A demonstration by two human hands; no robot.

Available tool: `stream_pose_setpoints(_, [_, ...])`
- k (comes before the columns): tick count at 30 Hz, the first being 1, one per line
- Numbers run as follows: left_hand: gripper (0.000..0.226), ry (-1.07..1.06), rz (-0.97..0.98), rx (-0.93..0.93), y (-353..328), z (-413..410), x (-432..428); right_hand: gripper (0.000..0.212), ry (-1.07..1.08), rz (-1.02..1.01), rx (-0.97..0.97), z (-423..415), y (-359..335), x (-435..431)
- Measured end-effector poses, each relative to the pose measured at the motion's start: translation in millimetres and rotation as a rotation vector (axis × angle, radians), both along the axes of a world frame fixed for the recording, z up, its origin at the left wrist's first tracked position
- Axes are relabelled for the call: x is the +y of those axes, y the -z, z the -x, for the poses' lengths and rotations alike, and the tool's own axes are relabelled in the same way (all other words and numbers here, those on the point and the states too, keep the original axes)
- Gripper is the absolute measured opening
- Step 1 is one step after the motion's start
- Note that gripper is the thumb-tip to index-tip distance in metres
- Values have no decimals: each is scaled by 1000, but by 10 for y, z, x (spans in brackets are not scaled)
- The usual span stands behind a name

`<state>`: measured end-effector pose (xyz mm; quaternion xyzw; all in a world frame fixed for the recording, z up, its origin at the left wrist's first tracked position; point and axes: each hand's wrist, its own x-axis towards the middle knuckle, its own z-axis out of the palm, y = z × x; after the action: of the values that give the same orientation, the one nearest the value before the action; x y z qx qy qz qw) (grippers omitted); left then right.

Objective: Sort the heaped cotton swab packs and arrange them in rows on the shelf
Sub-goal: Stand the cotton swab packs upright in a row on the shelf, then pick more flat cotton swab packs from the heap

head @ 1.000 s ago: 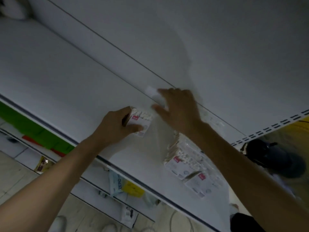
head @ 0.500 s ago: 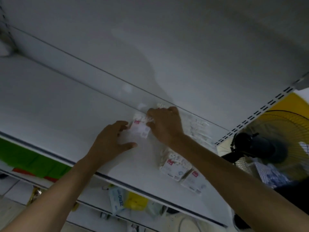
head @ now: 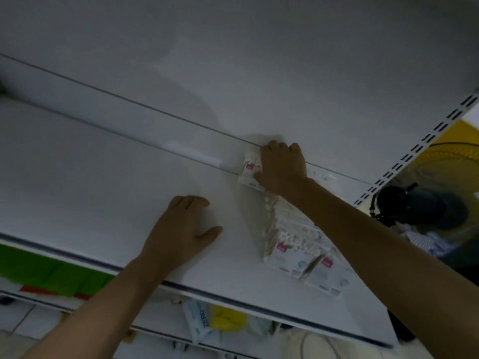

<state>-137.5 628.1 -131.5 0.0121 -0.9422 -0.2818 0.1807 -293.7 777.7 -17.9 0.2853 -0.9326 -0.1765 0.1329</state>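
A white shelf [head: 103,177] runs across the view. At its back edge, against the rear panel, my right hand [head: 282,167] grips a cotton swab pack [head: 249,169] with a pink label, fingers curled over its top and thumb at its lower side. From that hand a row of swab packs [head: 290,244] stretches toward the front edge, partly hidden under my right forearm. My left hand [head: 178,229] rests flat on the bare shelf to the left of the row, thumb spread, holding nothing.
A slotted upright [head: 414,149] ends the shelf on the right, with a dark standing fan [head: 420,206] behind it. On the shelf below lie a blue-white pack [head: 199,317] and a yellow pack [head: 228,320]. A green strip [head: 51,270] marks the lower left.
My left hand let go of the pack and dropped onto the shelf. My right hand took the pack and carried it to the back edge.
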Motion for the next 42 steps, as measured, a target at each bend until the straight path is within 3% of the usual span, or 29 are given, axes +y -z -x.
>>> stream_pose_setpoints(4, [67,-13,27,10,-35,-4,-4,62,44,120,-106,101,-39,-48])
stream_pose_setpoints(10, [69,-3,12,18,-38,-10,-2,49,39,104,-79,51,80,-94])
stream_pose_setpoints(17, [53,-8,-17,28,-9,7,-17,46,78,142,-183,103,-225,-54])
stream_pose_setpoints(20, [55,-17,-28,26,-13,18,-4,48,111,71,-188,136,-241,-97])
stream_pose_setpoints(25, [55,0,-14,16,6,23,-34,43,75,-7,-11,124,-33,-174])
stream_pose_setpoints(32, [61,0,-66,-1,-42,46,-7,51,28,-52,-113,66,-168,-76])
stream_pose_setpoints(38, [75,-19,-122,-77,-78,39,15,61,11,320,-120,-551,-366,379])
stream_pose_setpoints(42, [76,-29,-191,-171,-189,-85,46,71,69,433,-235,-1163,-357,674])
